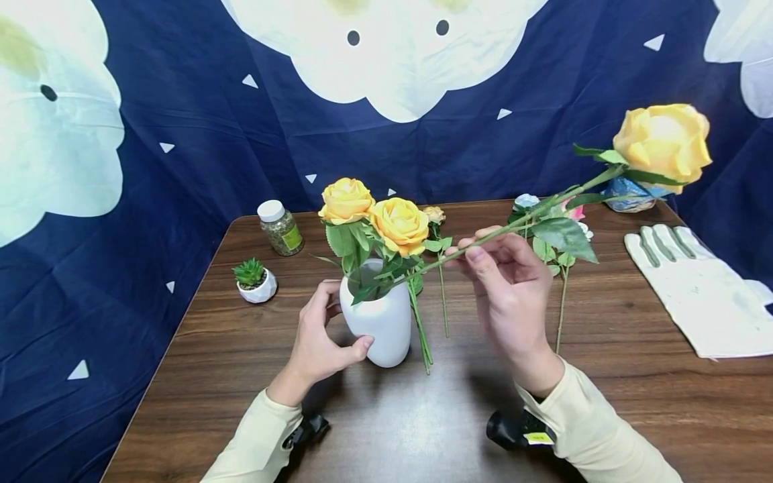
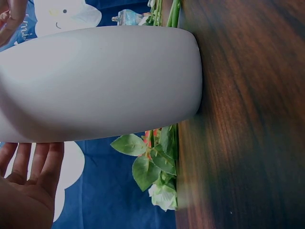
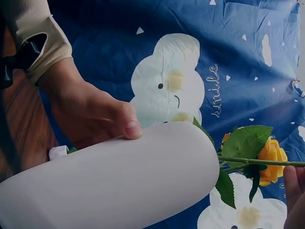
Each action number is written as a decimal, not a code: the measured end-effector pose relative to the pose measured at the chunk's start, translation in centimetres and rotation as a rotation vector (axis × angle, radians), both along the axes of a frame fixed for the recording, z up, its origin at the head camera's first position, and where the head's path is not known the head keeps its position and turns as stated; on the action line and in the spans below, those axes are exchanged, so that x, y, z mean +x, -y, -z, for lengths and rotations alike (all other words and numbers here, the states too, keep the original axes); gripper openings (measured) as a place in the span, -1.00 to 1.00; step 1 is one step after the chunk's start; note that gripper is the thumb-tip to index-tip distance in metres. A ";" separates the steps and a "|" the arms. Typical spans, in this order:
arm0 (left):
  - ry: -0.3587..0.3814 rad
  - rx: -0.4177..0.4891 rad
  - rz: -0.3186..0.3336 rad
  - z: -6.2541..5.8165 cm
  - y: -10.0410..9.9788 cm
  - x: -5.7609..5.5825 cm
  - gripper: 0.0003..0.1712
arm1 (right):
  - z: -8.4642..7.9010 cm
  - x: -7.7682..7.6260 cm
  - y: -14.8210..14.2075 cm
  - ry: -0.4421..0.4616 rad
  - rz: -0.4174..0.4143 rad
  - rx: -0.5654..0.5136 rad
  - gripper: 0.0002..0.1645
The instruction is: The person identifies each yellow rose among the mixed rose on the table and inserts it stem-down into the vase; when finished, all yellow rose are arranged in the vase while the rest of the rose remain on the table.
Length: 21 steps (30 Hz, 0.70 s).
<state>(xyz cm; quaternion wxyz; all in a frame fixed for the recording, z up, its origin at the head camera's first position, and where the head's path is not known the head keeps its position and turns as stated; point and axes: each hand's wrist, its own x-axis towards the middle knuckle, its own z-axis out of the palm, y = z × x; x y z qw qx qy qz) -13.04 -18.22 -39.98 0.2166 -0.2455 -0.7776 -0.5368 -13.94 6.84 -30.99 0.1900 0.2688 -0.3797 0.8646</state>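
A white vase [image 1: 380, 329] stands on the wooden table, and my left hand [image 1: 323, 339] grips its side, thumb toward the front. Two yellow roses [image 1: 400, 226] with green leaves rise at the vase mouth. My right hand [image 1: 510, 288] pinches the green stem of another yellow rose [image 1: 663, 144] between thumb and fingers. This rose slants, its bloom up to the right and its lower stem down at the vase rim. In the right wrist view the left thumb presses on the vase [image 3: 119, 176]. The left wrist view shows the vase wall [image 2: 105, 81] close up, left fingers [image 2: 33, 164] beside it.
Behind the vase and to its right lie loose green stems [image 1: 423, 335], a pale rose [image 1: 434, 215] and pink and white flowers [image 1: 574, 211]. A glove [image 1: 700, 295] lies far right. A white-capped jar [image 1: 281, 228] and potted succulent [image 1: 256, 282] stand left. A blue patterned cloth [image 1: 199, 134] hangs behind.
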 end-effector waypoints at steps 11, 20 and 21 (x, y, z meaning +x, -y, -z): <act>-0.012 -0.002 0.001 0.1 0.0 -0.1 -0.24 | 0.7 0.3 0.9 -0.009 0.078 0.110 -0.83; -0.001 0.004 -0.001 0.1 0.0 0.0 -0.23 | 1.0 0.6 1.9 -0.032 0.119 0.199 -0.72; 0.003 0.005 0.002 0.1 -0.1 0.0 -0.23 | 1.1 0.6 1.9 -0.036 0.120 0.201 -0.70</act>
